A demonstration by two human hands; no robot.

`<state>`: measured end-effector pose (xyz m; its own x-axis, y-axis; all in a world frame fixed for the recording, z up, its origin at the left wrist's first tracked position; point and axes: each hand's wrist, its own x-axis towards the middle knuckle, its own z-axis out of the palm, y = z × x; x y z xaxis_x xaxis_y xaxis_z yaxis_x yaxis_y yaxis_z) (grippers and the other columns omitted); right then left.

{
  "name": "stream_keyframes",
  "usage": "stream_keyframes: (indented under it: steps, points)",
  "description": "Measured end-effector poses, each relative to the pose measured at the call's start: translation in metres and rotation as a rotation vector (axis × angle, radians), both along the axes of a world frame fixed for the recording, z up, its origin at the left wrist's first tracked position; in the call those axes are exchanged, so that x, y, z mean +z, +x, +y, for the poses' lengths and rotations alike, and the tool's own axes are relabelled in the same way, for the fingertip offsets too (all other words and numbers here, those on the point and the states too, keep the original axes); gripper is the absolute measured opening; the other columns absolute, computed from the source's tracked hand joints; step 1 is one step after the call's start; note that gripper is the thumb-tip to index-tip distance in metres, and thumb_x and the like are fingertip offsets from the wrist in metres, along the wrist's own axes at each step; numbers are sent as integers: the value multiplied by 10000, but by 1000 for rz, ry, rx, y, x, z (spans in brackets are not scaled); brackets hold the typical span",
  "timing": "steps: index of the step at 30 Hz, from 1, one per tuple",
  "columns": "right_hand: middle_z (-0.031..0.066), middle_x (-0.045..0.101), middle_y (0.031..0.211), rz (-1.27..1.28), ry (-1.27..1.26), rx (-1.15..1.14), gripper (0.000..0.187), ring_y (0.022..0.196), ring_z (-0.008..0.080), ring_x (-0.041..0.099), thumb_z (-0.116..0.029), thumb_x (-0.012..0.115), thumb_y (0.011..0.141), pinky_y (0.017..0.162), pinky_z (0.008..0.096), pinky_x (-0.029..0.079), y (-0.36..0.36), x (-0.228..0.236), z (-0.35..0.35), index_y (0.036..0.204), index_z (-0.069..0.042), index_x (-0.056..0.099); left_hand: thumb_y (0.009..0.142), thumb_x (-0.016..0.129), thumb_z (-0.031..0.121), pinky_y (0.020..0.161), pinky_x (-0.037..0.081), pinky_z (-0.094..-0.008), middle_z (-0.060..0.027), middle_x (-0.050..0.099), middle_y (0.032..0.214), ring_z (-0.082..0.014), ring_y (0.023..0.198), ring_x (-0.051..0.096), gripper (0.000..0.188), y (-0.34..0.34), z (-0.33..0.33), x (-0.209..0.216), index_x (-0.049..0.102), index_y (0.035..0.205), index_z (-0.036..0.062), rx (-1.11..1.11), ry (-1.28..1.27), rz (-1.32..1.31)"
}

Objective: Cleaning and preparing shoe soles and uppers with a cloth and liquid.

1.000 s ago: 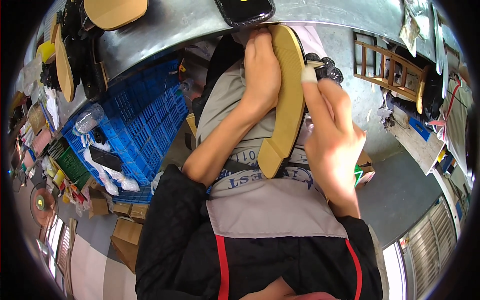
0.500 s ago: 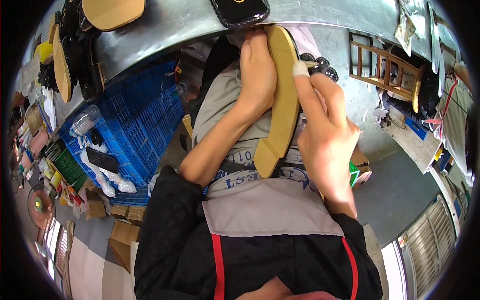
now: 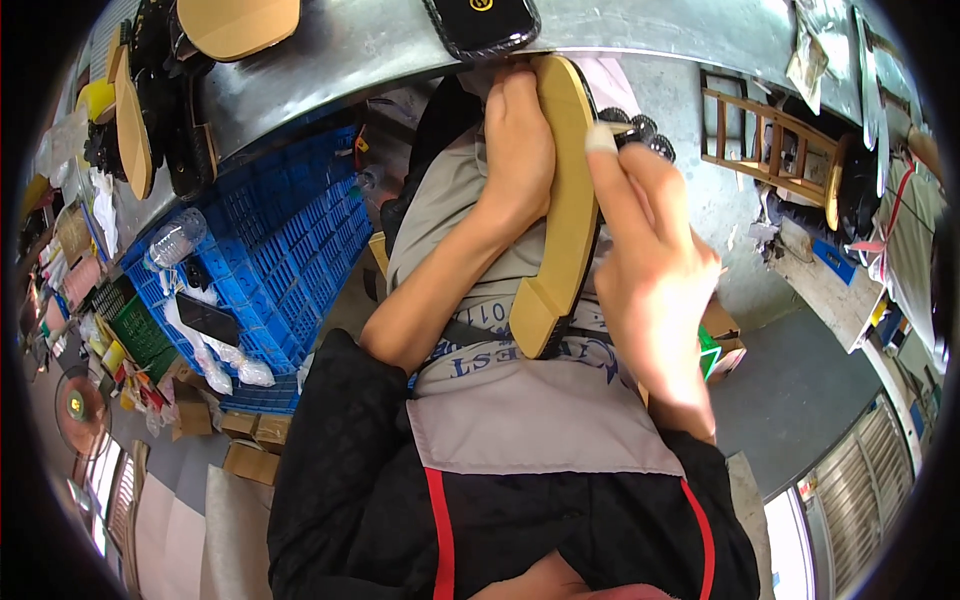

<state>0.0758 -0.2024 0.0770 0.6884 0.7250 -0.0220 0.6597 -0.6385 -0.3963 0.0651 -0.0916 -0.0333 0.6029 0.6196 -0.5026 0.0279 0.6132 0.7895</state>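
Observation:
A sandal [image 3: 566, 215] with a smooth tan sole and a small heel lies sole up over my lap, its toe towards the metal bench. My left hand [image 3: 519, 150] is closed round the left edge of its front part, fingertips partly hidden. Beyond the right edge, a black scalloped strap [image 3: 655, 140] shows. Against that edge, my right hand [image 3: 655, 245] is closed, with a white cover on one finger. It seems to pinch a thin pale stick-like tool [image 3: 622, 129], mostly hidden by the fingers.
On the metal bench [image 3: 370, 45] are a black sole-shaped piece [image 3: 483, 25], a tan sole [image 3: 238, 24] and several dark sandals [image 3: 185, 150]. Blue crates [image 3: 285, 235] with a phone [image 3: 206, 320] and plastic bottle [image 3: 176, 238] stand left. A wooden stool [image 3: 775, 140] is at right.
The view has shifted slightly, so the bench items and sandal appear a little lower. Both hands keep nearly the same hold on the sandal and the tool.

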Motion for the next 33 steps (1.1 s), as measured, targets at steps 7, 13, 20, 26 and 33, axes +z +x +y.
stream_keyframes:
  steps: [7, 13, 20, 26, 33]
  points:
    - [77, 618, 1110, -88, -22, 36, 563, 797, 267, 704, 173, 573, 653, 678, 364, 581, -17, -5, -24, 1153, -57, 693, 1038, 348, 227, 733, 455, -308, -68, 565, 902, -135, 791, 520, 292, -3, -2, -17, 561, 993, 32, 9, -33, -102]
    - [82, 617, 1119, -58, -11, 37, 567, 817, 269, 703, 178, 579, 654, 681, 361, 583, -20, -5, -20, 1156, -59, 690, 1035, 339, 228, 687, 466, -302, -47, 570, 861, -127, 750, 530, 301, -2, -1, -6, 562, 963, 38, 30, -84, -33]
    - [44, 599, 1067, -139, 89, 27, 477, 749, 216, 670, 110, 621, 704, 633, 334, 554, -3, -15, -8, 1147, -52, 691, 1041, 365, 262, 698, 468, -297, -57, 587, 889, -134, 769, 545, 327, 2, -3, -7, 583, 983, 25, 21, 21, -19]
    - [82, 587, 1031, 98, 214, 53, 512, 747, 216, 639, 163, 577, 649, 657, 296, 522, -15, 2, -67, 1116, -3, 702, 1063, 371, 356, 869, 450, -337, -129, 608, 1068, -209, 944, 561, 445, -15, 6, -16, 548, 1192, -32, -187, 220, 41]
    - [125, 567, 1085, 443, 441, -152, 260, 844, 169, 537, 132, 543, 871, 723, 242, 425, -17, -10, -98, 1092, 43, 646, 993, 567, 504, 851, 470, -311, -116, 624, 1054, -172, 933, 585, 613, -20, 5, 6, 476, 1280, -30, -200, 359, -40]
